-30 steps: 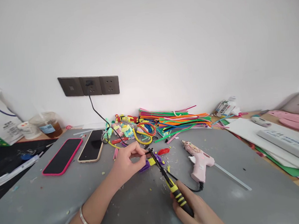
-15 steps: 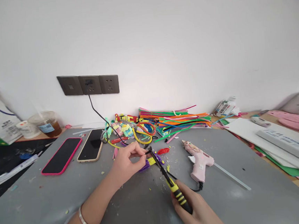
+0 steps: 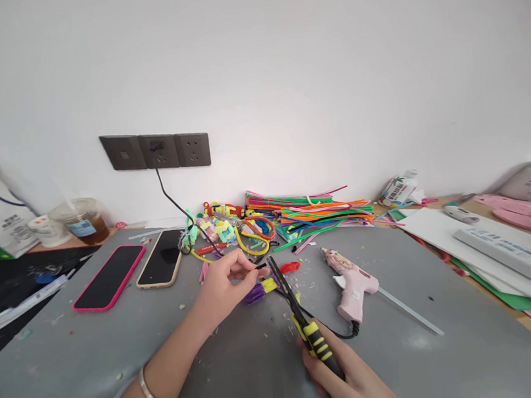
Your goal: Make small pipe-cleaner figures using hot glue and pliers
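My left hand (image 3: 222, 286) pinches a short black pipe-cleaner piece (image 3: 259, 266) between thumb and fingertips, just above the grey mat. My right hand (image 3: 350, 377) grips the yellow-and-black handles of a pair of cutters (image 3: 298, 314). The cutter's tip stands right beside the free end of the black piece. A small purple-and-yellow pipe-cleaner figure (image 3: 260, 289) lies on the mat under my left fingers. A red curled bit (image 3: 290, 267) lies just behind the cutter tip.
A pink glue gun (image 3: 353, 283) with a black cord lies right of the cutters. Two phones (image 3: 110, 285) (image 3: 163, 265) lie at the left. A heap of coloured pipe cleaners (image 3: 313, 214) sits at the wall. White boards (image 3: 483, 248) cover the right side. Cups (image 3: 84, 220) stand far left.
The cutter's jaws have come off the black piece and its handles have spread slightly. My right hand has shifted a little upward. The left hand keeps its pinch in place.
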Available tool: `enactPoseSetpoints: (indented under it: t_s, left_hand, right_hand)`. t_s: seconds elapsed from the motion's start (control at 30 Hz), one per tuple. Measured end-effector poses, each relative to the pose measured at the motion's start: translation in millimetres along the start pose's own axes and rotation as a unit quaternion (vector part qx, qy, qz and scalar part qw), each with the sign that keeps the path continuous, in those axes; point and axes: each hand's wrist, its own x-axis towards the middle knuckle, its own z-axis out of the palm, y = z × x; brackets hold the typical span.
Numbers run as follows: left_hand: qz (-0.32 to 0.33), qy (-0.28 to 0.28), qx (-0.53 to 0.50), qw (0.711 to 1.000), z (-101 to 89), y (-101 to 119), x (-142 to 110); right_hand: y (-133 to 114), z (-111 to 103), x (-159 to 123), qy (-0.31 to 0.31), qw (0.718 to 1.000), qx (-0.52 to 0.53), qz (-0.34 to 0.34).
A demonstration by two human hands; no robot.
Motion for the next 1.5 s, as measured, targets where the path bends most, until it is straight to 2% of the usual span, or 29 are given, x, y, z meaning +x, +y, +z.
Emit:
enactPoseSetpoints:
  t_s: [0.1,0.23,0.33,0.43,0.6,0.7,0.83,0.93,1.03,1.13,1.23,1.3,1.37,1.43,1.5]
  left_hand:
    - [-0.002,-0.003,0.005,1.0,0.2,0.9,0.4]
    - [0.005,-0.002,0.015,1.0,0.3,-0.5,-0.3]
    - [0.013,0.003,0.019,1.0,0.6,-2.0,-1.2]
    - [0.019,0.007,0.015,1.0,1.1,-1.8,-1.5]
    - [0.023,0.01,0.013,1.0,0.9,1.9,-1.4]
    - [0.024,0.011,0.017,1.0,1.1,4.6,-1.9]
    - [0.019,0.007,0.009,1.0,3.3,5.6,-3.0]
    - [0.019,0.003,-0.01,1.0,2.0,4.0,-2.2]
    - [0.026,0.033,0.003,0.999,-6.5,3.2,1.6]
    - [0.034,0.076,0.12,0.989,-20.1,3.1,7.2]
    - [0.049,0.099,0.272,0.956,-31.3,0.9,11.6]
    - [0.055,0.094,0.317,0.942,-34.8,-1.5,13.1]
    - [0.05,0.086,0.329,0.939,-35.5,-3.3,13.7]
    - [0.038,0.075,0.329,0.941,-34.5,-4.0,13.8]
    - [0.026,0.06,0.324,0.944,-33.1,-3.5,13.7]
  right_hand:
    - [1.9,-0.2,3.2,-0.003,0.999,-0.042,-0.019]
    - [2.1,-1.9,5.9,-0.048,0.995,-0.088,-0.021]
    - [2.2,-1.9,6.2,-0.056,0.992,-0.11,-0.018]
    - [4.1,0.9,6.1,-0.051,0.991,-0.118,-0.027]
    - [8.2,8.6,5.2,0.003,0.993,-0.109,-0.04]
    - [9.7,11.7,5.2,0.01,0.993,-0.112,-0.04]
    - [12.1,12.7,7.4,0.034,0.996,-0.076,-0.043]
    - [9.9,11.9,7.3,0.011,0.999,-0.034,-0.025]
    - [0.9,8.5,2.5,-0.005,0.998,0.056,0.019]
    - [-11.8,-1.9,-3.1,-0.003,0.991,0.13,0.04]
    - [-26.0,-24.0,1.0,0.007,0.994,0.105,0.035]
    - [-38.2,-43.7,13.9,0.029,0.998,0.051,0.008]
    - [-53.9,-63.6,35.6,0.029,0.997,-0.027,-0.067]
    - [-72.1,-79.4,64.2,0.054,0.986,-0.107,-0.116]
    - [-89.1,-87.6,96.4,0.079,0.966,-0.207,-0.131]
